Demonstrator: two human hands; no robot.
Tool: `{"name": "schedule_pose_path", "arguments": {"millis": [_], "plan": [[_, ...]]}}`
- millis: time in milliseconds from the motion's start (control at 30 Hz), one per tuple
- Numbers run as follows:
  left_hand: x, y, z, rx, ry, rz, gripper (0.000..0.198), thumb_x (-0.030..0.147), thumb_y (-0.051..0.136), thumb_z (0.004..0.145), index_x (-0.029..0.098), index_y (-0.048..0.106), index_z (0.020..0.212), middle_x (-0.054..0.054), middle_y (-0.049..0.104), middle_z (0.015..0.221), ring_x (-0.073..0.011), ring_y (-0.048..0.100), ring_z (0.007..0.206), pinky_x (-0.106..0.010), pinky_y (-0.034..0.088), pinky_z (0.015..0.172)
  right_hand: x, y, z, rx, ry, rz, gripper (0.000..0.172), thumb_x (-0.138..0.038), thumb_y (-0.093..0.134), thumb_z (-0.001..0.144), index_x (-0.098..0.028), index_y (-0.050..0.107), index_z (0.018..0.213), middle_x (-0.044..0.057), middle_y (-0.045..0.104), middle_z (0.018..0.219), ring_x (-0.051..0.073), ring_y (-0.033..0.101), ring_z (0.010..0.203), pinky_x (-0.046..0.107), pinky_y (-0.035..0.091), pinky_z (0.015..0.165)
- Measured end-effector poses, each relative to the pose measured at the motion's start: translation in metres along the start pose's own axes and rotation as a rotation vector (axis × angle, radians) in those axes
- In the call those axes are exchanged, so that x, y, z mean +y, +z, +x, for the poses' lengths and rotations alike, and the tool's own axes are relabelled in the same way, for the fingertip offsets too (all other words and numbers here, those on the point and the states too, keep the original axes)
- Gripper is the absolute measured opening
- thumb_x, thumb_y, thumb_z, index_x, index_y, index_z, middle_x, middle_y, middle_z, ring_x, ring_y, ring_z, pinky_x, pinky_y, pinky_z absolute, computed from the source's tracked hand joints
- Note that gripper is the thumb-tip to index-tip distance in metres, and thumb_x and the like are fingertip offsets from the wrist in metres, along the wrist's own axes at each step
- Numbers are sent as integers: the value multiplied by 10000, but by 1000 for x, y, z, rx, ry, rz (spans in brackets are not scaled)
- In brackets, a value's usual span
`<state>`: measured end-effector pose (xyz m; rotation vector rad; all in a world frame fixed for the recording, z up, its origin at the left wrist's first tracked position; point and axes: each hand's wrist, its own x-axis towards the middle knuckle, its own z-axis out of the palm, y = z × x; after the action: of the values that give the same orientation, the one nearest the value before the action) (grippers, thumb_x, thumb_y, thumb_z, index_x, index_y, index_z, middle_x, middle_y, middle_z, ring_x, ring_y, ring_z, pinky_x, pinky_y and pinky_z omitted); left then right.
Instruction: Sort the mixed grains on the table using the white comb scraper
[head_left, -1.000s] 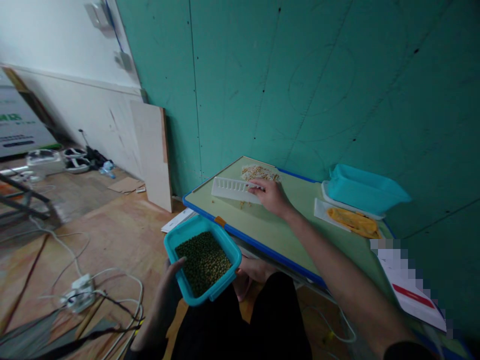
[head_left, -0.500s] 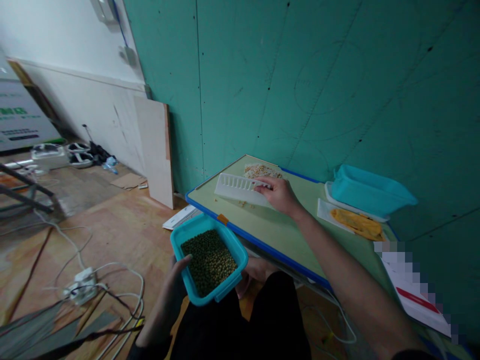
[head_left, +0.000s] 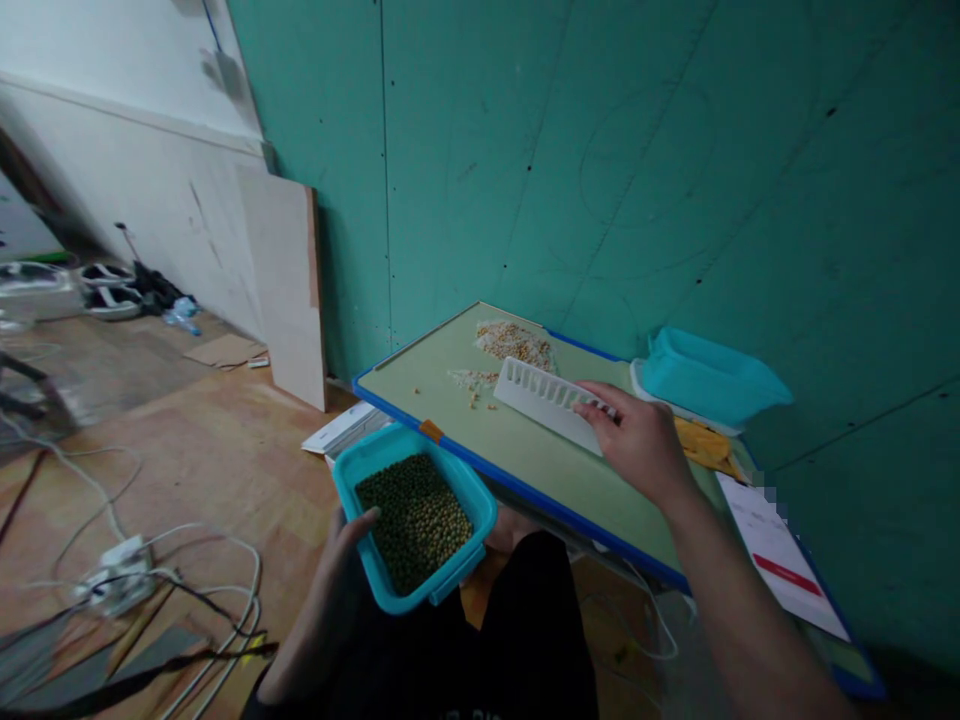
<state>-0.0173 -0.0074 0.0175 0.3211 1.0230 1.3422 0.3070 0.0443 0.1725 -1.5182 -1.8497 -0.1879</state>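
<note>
My left hand (head_left: pixel 337 550) grips the left side of a teal plastic container (head_left: pixel 478 508), thumb over its rim. Inside are small round green and tan beans (head_left: pixel 420 515). The container is held just off the table's near edge. In my right hand (head_left: pixel 637 440) is a white slotted plastic strip (head_left: pixel 546 408), pinched at its right end and held low over the tabletop (head_left: pixel 442 350). Behind the strip lies a pile of mixed pale and yellow grains (head_left: pixel 514 342). A smaller scatter of grains (head_left: pixel 474 379) lies by the strip's left end.
At the table's right are a teal basin (head_left: pixel 716 380), a yellow cloth (head_left: pixel 705 445) and a white sheet with a red bar (head_left: pixel 784 560). A green wall (head_left: pixel 525 130) stands behind. Cables and a power strip (head_left: pixel 120 575) lie on the floor at left.
My right hand has moved the slotted strip to the right, away from the grain pile, and a small scatter of grains now shows. My left hand still holds the container. The view has shifted slightly.
</note>
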Motion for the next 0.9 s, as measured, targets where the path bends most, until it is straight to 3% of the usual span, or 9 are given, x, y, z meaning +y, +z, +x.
{"name": "schedule_pose_path", "arguments": {"millis": [367,667,767,900], "plan": [[-6,-11,21,46,-3,69,744,294,846,828,284,575,1521,-121,793,1378,-419,760,1269,-577,659,1036,-4,11,-18,-13,-74,84,267,-245,642,1007,-202,865,1147,80,876,906,210,781,616,274,568,572],[-8,-11,20,57,11,99,765,307,829,853,274,526,1555,-127,808,1302,-414,772,1242,-581,663,1017,-51,8,-53,-39,-298,149,295,-149,572,1059,-227,822,1196,54,882,970,183,830,717,235,619,660],[-7,-12,20,73,-1,107,798,324,846,838,284,516,1563,-118,812,1276,-408,787,1204,-568,678,975,-60,7,-51,-39,-319,164,293,-152,558,1070,-224,812,1197,51,883,985,177,832,728,235,620,663],[-4,-13,21,94,-17,94,860,330,870,819,326,486,1589,-113,799,1321,-395,797,1176,-544,687,940,-44,18,-31,56,-221,120,254,-171,610,1051,-222,826,1173,67,884,1004,197,841,761,243,614,676]]}}
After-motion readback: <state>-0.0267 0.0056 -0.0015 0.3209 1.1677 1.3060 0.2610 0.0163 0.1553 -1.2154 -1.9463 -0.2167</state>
